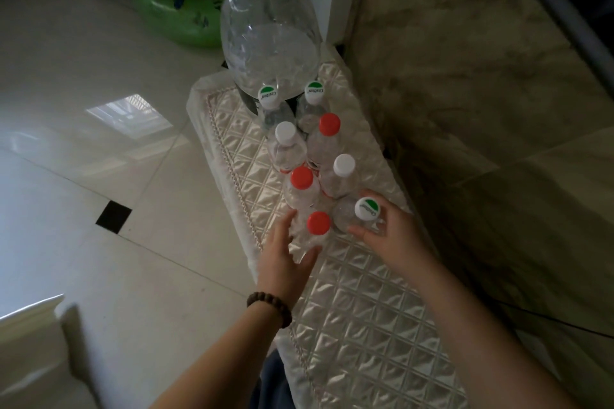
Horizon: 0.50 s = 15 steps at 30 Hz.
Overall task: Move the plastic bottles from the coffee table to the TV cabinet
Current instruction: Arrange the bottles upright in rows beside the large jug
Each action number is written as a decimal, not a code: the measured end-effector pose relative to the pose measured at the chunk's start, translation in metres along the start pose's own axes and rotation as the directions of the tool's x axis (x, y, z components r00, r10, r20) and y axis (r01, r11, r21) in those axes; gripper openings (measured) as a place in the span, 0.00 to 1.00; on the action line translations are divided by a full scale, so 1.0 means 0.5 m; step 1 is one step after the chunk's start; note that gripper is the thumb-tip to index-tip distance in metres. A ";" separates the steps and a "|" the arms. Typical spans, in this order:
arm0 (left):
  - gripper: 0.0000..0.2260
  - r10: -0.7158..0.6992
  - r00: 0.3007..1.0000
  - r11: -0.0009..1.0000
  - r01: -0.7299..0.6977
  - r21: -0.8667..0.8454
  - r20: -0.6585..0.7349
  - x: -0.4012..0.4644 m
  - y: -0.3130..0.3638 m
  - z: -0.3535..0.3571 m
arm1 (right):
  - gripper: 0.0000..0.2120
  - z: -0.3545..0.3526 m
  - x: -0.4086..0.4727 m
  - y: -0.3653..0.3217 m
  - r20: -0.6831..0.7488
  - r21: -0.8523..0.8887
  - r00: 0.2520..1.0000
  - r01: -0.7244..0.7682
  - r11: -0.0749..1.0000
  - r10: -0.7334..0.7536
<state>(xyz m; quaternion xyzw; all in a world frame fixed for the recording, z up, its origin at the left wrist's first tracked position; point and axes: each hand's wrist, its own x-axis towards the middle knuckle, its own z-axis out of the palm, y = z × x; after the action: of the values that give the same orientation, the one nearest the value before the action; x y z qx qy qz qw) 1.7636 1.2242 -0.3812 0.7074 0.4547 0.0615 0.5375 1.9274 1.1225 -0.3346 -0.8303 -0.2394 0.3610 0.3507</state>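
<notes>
Floor (83, 83): we note pale glossy tiles with a dark inset square, a window's glare on them; a green inflatable ring (166, 10) lies at the far end.
Wall (465, 93): marbled stone facing runs along the right of the cabinet.
TV cabinet (372, 325): we take this long low top, under a quilted satin cover, to be the drop-off surface; its near half is bare.
Large jug (269, 33): clear, white-capped, green-handled, it stands at the far end.
Small bottles (299, 156): we count eight, clear and upright, in a tight double row running from the jug toward us, caps white, red or green-marked. We judge the close packing is meant to save room and steady light empties.
Left hand (285, 262): fingers half curled around the nearest red-capped bottle (312, 236), touching its side; the grip looks loose.
Right hand (388, 229): curled round the green-marked bottle (362, 216) just beside it, thumb and fingers on the body.
Step in hand: we judge both bottles are being set down at the row's near end.
Wrist: a dark bead bracelet (270, 307) on the left.
</notes>
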 end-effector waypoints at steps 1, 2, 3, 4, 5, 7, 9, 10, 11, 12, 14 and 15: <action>0.31 0.003 1.000 1.000 -0.003 0.012 -0.003 0.004 0.003 0.004 | 0.30 -0.001 0.004 -0.002 0.007 -0.037 1.000 -0.011 0.999 0.011; 0.31 0.004 1.000 1.000 -0.004 0.011 -0.007 0.007 0.007 0.009 | 0.30 -0.001 0.007 -0.003 0.005 -0.056 1.000 -0.020 0.998 0.020; 0.31 0.004 1.000 1.000 -0.004 0.000 -0.014 0.009 0.012 0.014 | 0.30 -0.001 0.009 -0.002 -0.006 -0.062 1.000 -0.028 0.998 0.027; 0.31 0.006 1.000 1.000 -0.006 -0.008 -0.027 0.010 0.017 0.018 | 0.30 -0.001 0.010 -0.002 -0.023 -0.057 0.999 -0.031 0.998 0.030; 0.31 0.012 0.999 1.000 -0.012 -0.006 -0.044 0.010 0.023 0.022 | 0.30 -0.001 0.012 0.000 -0.034 -0.048 0.999 -0.038 0.998 0.036; 0.31 0.008 0.998 1.000 -0.007 0.019 -0.067 0.011 0.033 0.027 | 0.30 0.000 0.013 0.004 -0.026 -0.040 0.998 -0.050 0.998 0.049; 0.31 -0.012 0.998 0.999 0.016 0.048 -0.069 0.012 0.033 0.030 | 0.30 0.004 0.013 0.010 -0.012 -0.033 0.999 -0.045 0.998 0.045; 0.32 -0.019 0.998 0.998 0.023 0.060 -0.068 0.012 0.031 0.030 | 0.31 0.006 0.014 0.012 -0.010 -0.028 0.999 -0.043 0.999 0.043; 0.32 -0.023 0.998 0.997 0.028 0.069 -0.062 0.012 0.028 0.029 | 0.32 0.007 0.015 0.012 -0.005 -0.024 0.999 -0.051 0.998 0.050; 0.32 -0.022 0.998 0.997 0.026 0.073 -0.056 0.011 0.026 0.028 | 0.33 0.007 0.016 0.013 -0.002 -0.016 0.998 -0.056 0.998 0.056; 0.32 -0.012 0.999 0.996 0.017 0.086 -0.051 0.009 0.022 0.025 | 0.33 0.007 0.019 0.016 -0.002 0.003 0.998 -0.064 0.998 0.064; 0.32 -0.009 0.999 0.995 0.013 0.096 -0.051 0.008 0.020 0.023 | 0.33 0.007 0.019 0.017 -0.004 0.013 0.998 -0.070 0.997 0.070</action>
<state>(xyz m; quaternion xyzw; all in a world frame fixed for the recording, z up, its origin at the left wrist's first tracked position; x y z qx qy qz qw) 1.7785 1.2189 -0.3793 0.7283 0.4746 0.0544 0.4913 1.9320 1.1247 -0.3470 -0.8366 -0.2071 0.3727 0.3440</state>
